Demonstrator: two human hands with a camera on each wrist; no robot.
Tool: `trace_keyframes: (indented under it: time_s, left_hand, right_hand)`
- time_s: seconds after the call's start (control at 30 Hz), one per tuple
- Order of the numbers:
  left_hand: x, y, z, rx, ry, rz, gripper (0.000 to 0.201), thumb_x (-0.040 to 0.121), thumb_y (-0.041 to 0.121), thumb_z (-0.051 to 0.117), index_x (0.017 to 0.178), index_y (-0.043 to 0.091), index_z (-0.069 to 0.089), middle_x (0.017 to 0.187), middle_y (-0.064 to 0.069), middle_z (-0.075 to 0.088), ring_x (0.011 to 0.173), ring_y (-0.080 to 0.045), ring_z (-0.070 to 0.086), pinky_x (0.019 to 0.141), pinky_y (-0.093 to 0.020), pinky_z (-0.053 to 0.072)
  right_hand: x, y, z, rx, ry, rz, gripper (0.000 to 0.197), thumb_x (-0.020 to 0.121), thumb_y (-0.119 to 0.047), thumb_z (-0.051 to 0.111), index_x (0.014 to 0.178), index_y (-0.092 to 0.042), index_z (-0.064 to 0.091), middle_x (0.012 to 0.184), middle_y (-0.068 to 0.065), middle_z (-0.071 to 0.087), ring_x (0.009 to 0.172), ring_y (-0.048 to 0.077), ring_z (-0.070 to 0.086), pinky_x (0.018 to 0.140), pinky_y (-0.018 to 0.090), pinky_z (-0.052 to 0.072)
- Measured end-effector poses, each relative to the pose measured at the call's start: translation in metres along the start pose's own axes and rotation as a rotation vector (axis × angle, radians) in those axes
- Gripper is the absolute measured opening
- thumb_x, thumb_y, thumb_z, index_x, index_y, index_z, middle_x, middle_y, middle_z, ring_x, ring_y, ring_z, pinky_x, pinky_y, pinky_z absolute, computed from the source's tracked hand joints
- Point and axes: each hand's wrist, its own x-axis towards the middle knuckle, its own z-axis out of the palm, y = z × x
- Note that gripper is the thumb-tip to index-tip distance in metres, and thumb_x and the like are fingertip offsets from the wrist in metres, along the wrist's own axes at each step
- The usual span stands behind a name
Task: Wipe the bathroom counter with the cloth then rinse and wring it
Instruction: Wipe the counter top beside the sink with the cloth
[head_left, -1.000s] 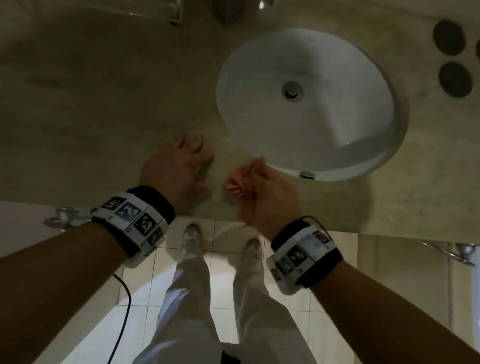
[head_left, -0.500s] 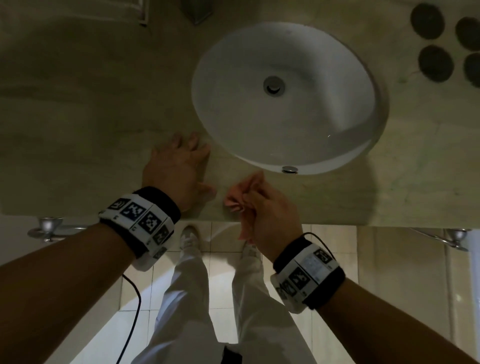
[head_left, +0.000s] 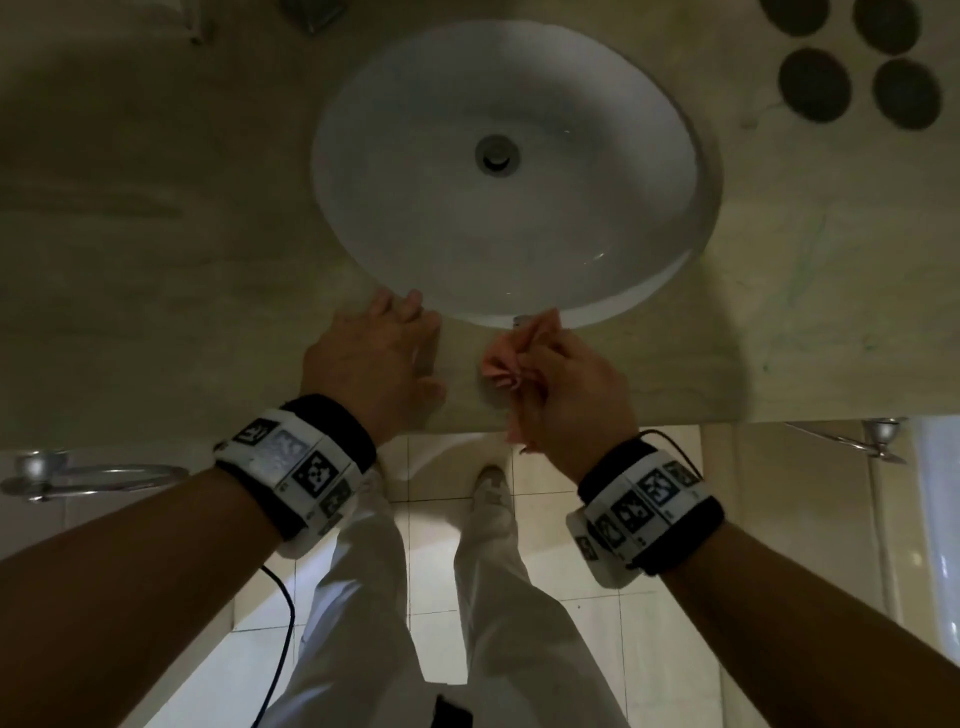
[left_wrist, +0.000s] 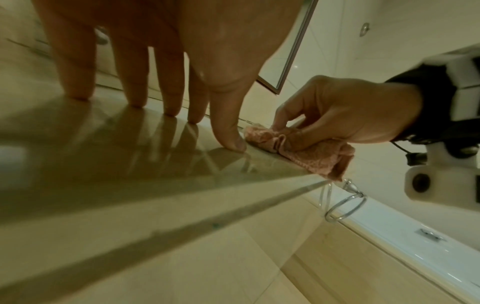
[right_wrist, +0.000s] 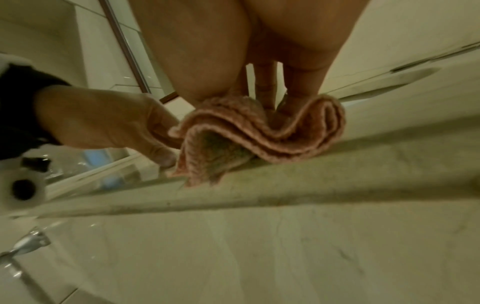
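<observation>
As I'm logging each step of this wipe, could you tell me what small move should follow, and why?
Probably draw the bunched pink terry cloth sideways along the beige marble counter front strip. The right hand grips it at the counter's edge, near the white oval basin, while the left hand rests flat beside it.

Right hand (head_left: 571, 384): now nearer the basin (head_left: 649, 291), bunched pink cloth (head_left: 501, 364) reaching its front rim.
Left hand (head_left: 374, 364): fingertips closer to that rim.
</observation>
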Motion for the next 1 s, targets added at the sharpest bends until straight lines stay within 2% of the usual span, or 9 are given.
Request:
trace_keyframes:
  time_s: [0.1, 0.23, 0.33, 0.53, 0.63, 0.7, 0.8, 0.93, 1.0]
  left_hand:
    - [-0.004, 0.020, 0.007, 0.036, 0.024, 0.046, 0.061, 0.089, 0.045, 0.060, 0.144, 0.029, 0.040, 0.159, 0.005, 0.026, 0.144, -0.021, 0.025, 0.105, -0.039, 0.032]
    - [0.003, 0.036, 0.015, 0.136, 0.027, 0.074, 0.053, 0.089, 0.045, 0.056, 0.137, 0.029, 0.043, 0.149, 0.000, 0.043, 0.125, -0.027, 0.052, 0.087, -0.038, 0.046]
    - [0.006, 0.052, 0.019, 0.144, 0.026, 0.080, 0.051, 0.091, 0.038, 0.053, 0.141, 0.031, 0.043, 0.149, -0.002, 0.044, 0.118, -0.030, 0.058, 0.087, -0.041, 0.048]
    - [0.017, 0.101, 0.026, 0.221, 0.104, 0.137, 0.031, 0.089, 0.035, 0.057, 0.119, 0.029, 0.056, 0.114, 0.004, 0.063, 0.080, -0.025, 0.066, 0.057, -0.032, 0.044]
    - [0.022, 0.130, 0.034, 0.233, 0.115, 0.165, 0.029, 0.088, 0.027, 0.054, 0.117, 0.028, 0.055, 0.118, 0.003, 0.061, 0.079, -0.027, 0.067, 0.053, -0.030, 0.037]
    - [0.022, 0.150, 0.033, 0.221, 0.130, 0.174, 0.023, 0.087, 0.021, 0.051, 0.109, 0.026, 0.057, 0.106, 0.001, 0.062, 0.077, -0.027, 0.065, 0.051, -0.029, 0.034]
    - [0.026, 0.166, 0.032, 0.236, 0.165, 0.195, 0.010, 0.090, 0.027, 0.051, 0.096, 0.027, 0.059, 0.094, 0.003, 0.060, 0.075, -0.024, 0.063, 0.049, -0.027, 0.030]
    - [0.030, 0.176, 0.032, 0.270, 0.213, 0.232, 0.010, 0.086, 0.027, 0.065, 0.096, 0.028, 0.066, 0.101, 0.004, 0.069, 0.099, -0.022, 0.068, 0.054, -0.028, 0.039]
    - [0.034, 0.180, 0.036, 0.292, 0.185, 0.242, 0.014, 0.086, 0.023, 0.063, 0.099, 0.028, 0.066, 0.101, 0.003, 0.069, 0.096, -0.022, 0.069, 0.056, -0.028, 0.043]
  right_hand:
    - [-0.018, 0.003, 0.001, -0.010, -0.035, -0.045, 0.008, 0.081, -0.016, 0.066, 0.082, -0.011, 0.071, 0.102, 0.006, 0.067, 0.068, 0.024, 0.060, 0.057, 0.031, 0.051]
    - [-0.023, 0.017, -0.005, -0.008, -0.022, -0.029, 0.007, 0.079, -0.014, 0.067, 0.081, -0.009, 0.071, 0.096, 0.008, 0.067, 0.064, 0.028, 0.059, 0.055, 0.036, 0.052]
    - [-0.016, 0.039, -0.025, -0.024, 0.034, 0.032, 0.006, 0.078, -0.013, 0.069, 0.080, -0.009, 0.072, 0.091, 0.009, 0.067, 0.062, 0.027, 0.060, 0.054, 0.032, 0.051]
    - [-0.006, 0.100, -0.063, -0.070, 0.098, 0.194, 0.014, 0.076, -0.013, 0.066, 0.088, -0.010, 0.072, 0.100, 0.011, 0.066, 0.078, 0.034, 0.062, 0.064, 0.032, 0.045]
    - [-0.014, 0.104, -0.060, -0.059, 0.098, 0.126, 0.010, 0.076, -0.015, 0.067, 0.083, -0.008, 0.071, 0.099, 0.011, 0.066, 0.071, 0.033, 0.061, 0.058, 0.034, 0.050]
    - [-0.023, 0.104, -0.054, -0.060, 0.077, 0.083, 0.010, 0.077, -0.016, 0.066, 0.082, -0.009, 0.071, 0.102, 0.013, 0.066, 0.066, 0.032, 0.060, 0.055, 0.038, 0.052]
    - [-0.036, 0.111, -0.047, -0.012, 0.030, 0.045, 0.015, 0.078, -0.016, 0.067, 0.092, -0.013, 0.072, 0.107, 0.017, 0.066, 0.066, 0.033, 0.058, 0.058, 0.041, 0.052]
    - [-0.038, 0.121, -0.053, 0.009, -0.002, 0.037, 0.016, 0.081, -0.017, 0.064, 0.096, -0.016, 0.070, 0.112, 0.015, 0.065, 0.067, 0.034, 0.059, 0.059, 0.039, 0.052]
    - [-0.029, 0.133, -0.068, -0.028, 0.016, 0.090, 0.015, 0.080, -0.016, 0.062, 0.090, -0.015, 0.072, 0.105, 0.012, 0.066, 0.068, 0.035, 0.061, 0.056, 0.036, 0.049]
